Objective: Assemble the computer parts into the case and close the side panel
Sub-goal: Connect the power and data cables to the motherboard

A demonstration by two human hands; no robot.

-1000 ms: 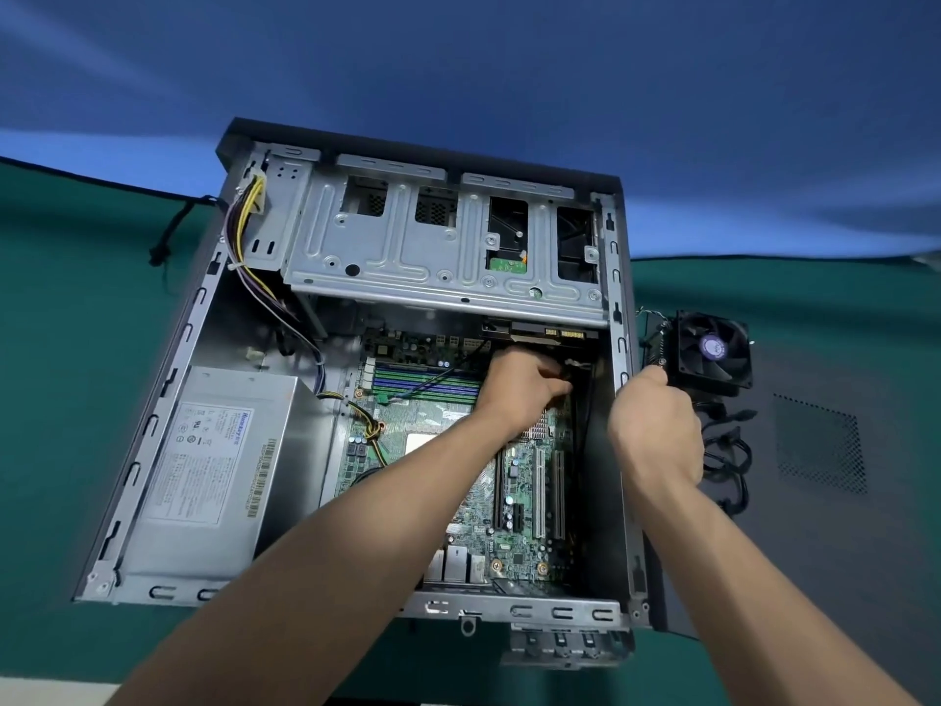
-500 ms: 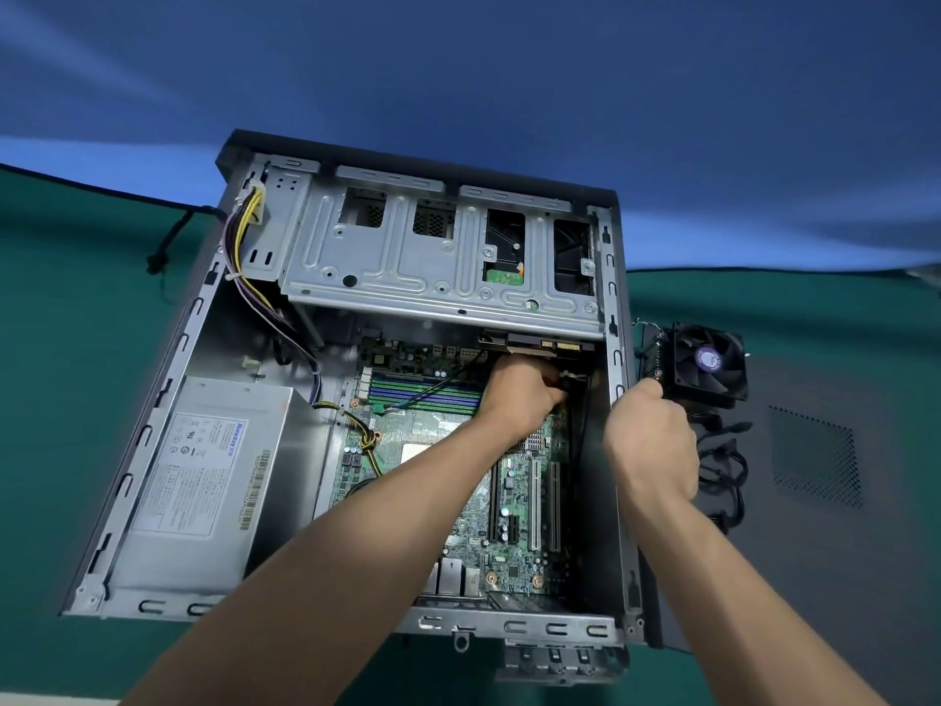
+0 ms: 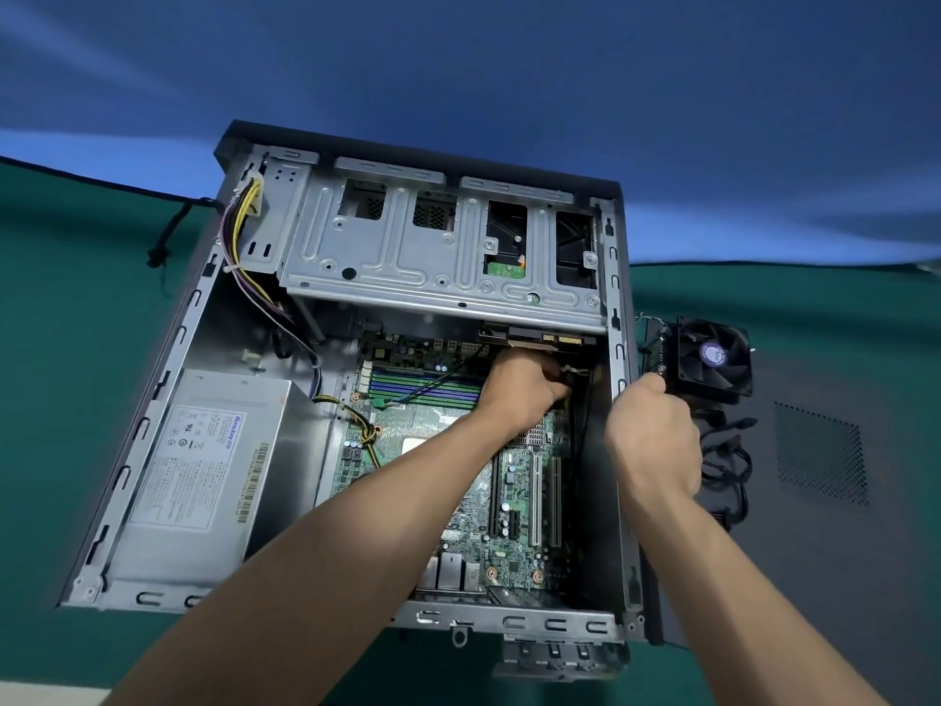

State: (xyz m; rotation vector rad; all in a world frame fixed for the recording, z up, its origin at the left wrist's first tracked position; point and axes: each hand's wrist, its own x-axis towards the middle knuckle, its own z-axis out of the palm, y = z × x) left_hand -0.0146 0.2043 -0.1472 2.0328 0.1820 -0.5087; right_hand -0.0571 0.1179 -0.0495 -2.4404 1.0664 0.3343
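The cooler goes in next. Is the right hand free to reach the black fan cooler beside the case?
Probably yes: the right hand is just outside the grey case's wall, knuckles beside the black fan cooler, nothing between. Whether it already holds something is unclear.

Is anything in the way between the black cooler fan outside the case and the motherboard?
Yes. The case's grey right side wall stands between the black cooler fan and the green motherboard, and the right hand is at that wall.

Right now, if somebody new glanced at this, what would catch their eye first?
Probably the open computer case lying on the green table, its green motherboard exposed. The left hand reaches in under the drive cage, while the right hand is at the case's right edge. A black cooler fan sits just outside.
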